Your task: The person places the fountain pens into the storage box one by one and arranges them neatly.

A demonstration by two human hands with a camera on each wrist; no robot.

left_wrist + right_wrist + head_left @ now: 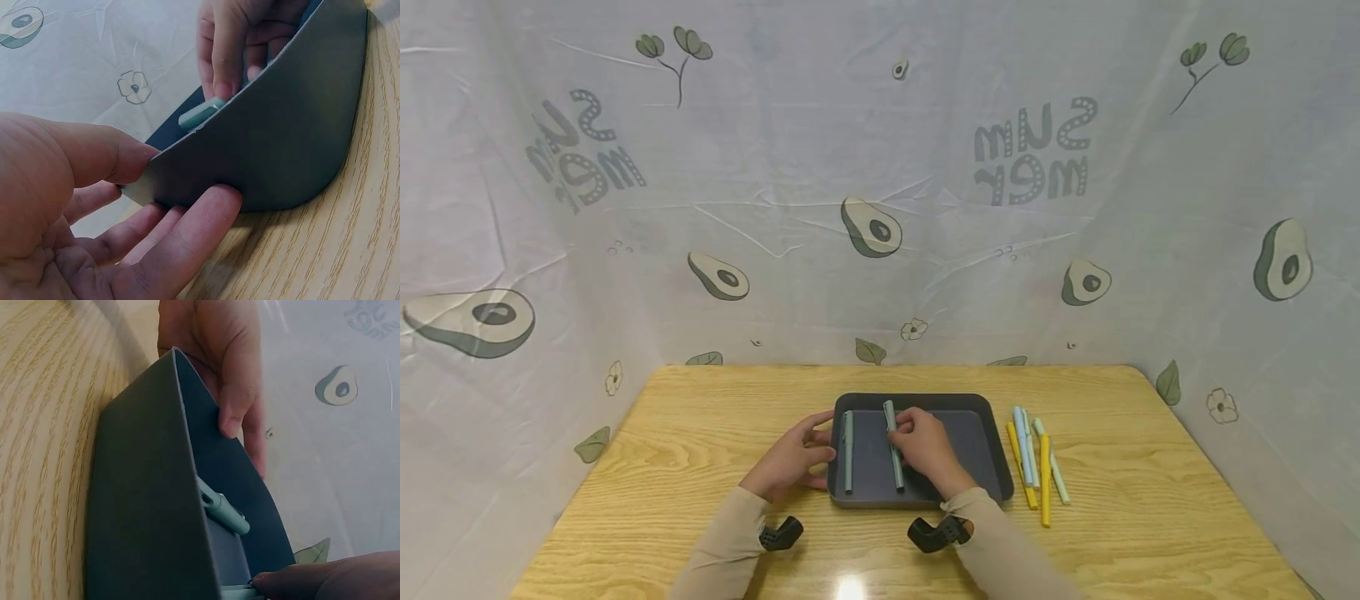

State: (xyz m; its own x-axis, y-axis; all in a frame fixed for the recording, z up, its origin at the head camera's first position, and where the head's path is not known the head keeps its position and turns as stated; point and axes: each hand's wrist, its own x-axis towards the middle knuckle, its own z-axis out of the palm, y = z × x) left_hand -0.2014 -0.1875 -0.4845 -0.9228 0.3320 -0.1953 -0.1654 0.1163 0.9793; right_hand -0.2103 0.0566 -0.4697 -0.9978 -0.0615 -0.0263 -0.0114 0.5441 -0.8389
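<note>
A dark grey rectangular tray (880, 503) lies on the wooden table. My left hand (792, 454) holds its left wall, the thumb at the rim and the fingers against the outer side in the left wrist view. Inside the tray, my right hand (928, 446) pinches a grey-green pen (890, 414) between thumb and fingers. That pen slants slightly, its clip end toward the back. Another grey-green pen (848, 454) lies lengthwise along the tray's left side, and its clip shows in the right wrist view.
Right of the tray, several pens lie in a loose pile: a yellow pen (1046, 483), a light blue pen (1022, 442), a pale green pen (1058, 475) and others. A printed cloth (805, 150) hangs behind the table (700, 433) and along its sides.
</note>
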